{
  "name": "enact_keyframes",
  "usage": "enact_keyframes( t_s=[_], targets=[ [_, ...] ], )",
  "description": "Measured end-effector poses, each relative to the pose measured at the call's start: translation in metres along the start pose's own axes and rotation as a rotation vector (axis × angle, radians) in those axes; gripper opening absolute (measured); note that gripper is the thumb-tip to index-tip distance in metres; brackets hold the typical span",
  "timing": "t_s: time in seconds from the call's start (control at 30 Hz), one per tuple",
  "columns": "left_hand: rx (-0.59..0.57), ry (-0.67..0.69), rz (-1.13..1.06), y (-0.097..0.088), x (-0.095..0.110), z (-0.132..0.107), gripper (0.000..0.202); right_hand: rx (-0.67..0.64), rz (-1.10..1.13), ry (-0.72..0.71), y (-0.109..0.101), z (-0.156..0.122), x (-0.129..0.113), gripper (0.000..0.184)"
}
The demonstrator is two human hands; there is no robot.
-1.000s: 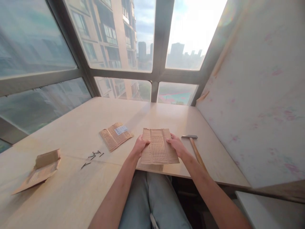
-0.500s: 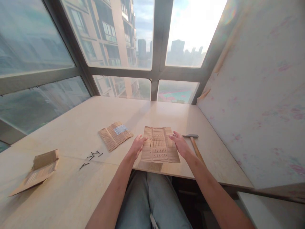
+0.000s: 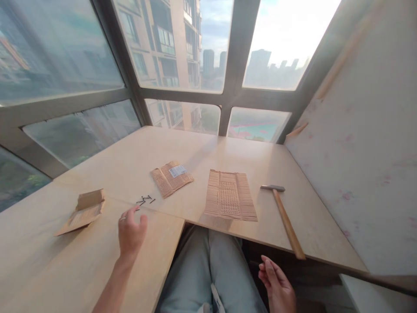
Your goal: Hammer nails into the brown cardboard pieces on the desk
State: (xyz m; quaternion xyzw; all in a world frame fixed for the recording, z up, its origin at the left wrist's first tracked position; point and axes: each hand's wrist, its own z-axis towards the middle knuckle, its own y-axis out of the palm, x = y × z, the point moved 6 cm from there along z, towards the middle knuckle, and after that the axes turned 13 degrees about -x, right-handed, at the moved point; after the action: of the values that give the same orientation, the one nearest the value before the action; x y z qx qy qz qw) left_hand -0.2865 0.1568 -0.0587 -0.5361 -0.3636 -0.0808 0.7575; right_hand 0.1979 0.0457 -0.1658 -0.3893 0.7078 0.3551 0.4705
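Observation:
A flat piece of corrugated cardboard with rows of small holes (image 3: 230,195) lies on the wooden table (image 3: 202,156) near its front edge. My left hand (image 3: 130,231) hovers over the left part of the table, fingers loosely spread, its fingertips close to several small dark nails (image 3: 145,201). It holds nothing. My right hand (image 3: 276,286) is down below the table edge beside my knee, fingers relaxed and apart, also with nothing in it.
A hammer with a wooden handle (image 3: 284,218) lies to the right of the perforated cardboard. A folded cardboard with a white label (image 3: 171,177) sits behind the nails. Another cardboard box piece (image 3: 83,211) rests at far left. A pale board (image 3: 365,143) stands along the right side.
Both hands let go of the perforated cardboard, which now lies on the table. My left hand moved left toward the nails; my right hand dropped below the table edge. The camera turned slightly left.

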Motion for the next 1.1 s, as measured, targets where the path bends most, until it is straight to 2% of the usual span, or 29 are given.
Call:
enact_keyframes(
  t_s=[0.07,0.13,0.27,0.43,0.63,0.83,0.97,1.1],
  targets=[
    [0.056,0.055,0.165,-0.007,-0.008,-0.002,0.042,-0.088,-0.126,0.072,0.008,-0.013,0.025,0.05],
    [0.082,0.025,0.247,-0.009,-0.017,-0.002,0.045,-0.2,-0.276,0.062,0.022,-0.02,0.033,0.046],
    [0.03,-0.097,0.305,-0.002,-0.03,0.002,0.047,-0.401,-0.473,-0.039,0.052,-0.015,0.017,0.042],
    [0.022,-0.2,0.285,-0.006,-0.035,0.011,0.035,-0.469,-0.586,-0.119,0.067,0.0,0.002,0.034],
    [0.049,-0.2,0.24,-0.013,-0.039,0.017,0.033,-0.407,-0.629,-0.166,0.071,-0.006,0.002,0.03],
    [0.029,-0.251,0.236,-0.013,-0.041,0.019,0.032,-0.367,-0.646,-0.203,0.069,-0.019,-0.012,0.03],
    [0.007,-0.304,0.257,-0.011,-0.042,0.021,0.03,-0.312,-0.635,-0.229,0.054,-0.024,-0.019,0.03],
    [0.034,-0.31,0.273,-0.011,-0.045,0.022,0.028,-0.252,-0.627,-0.244,0.033,-0.026,-0.017,0.035]
  ],
)
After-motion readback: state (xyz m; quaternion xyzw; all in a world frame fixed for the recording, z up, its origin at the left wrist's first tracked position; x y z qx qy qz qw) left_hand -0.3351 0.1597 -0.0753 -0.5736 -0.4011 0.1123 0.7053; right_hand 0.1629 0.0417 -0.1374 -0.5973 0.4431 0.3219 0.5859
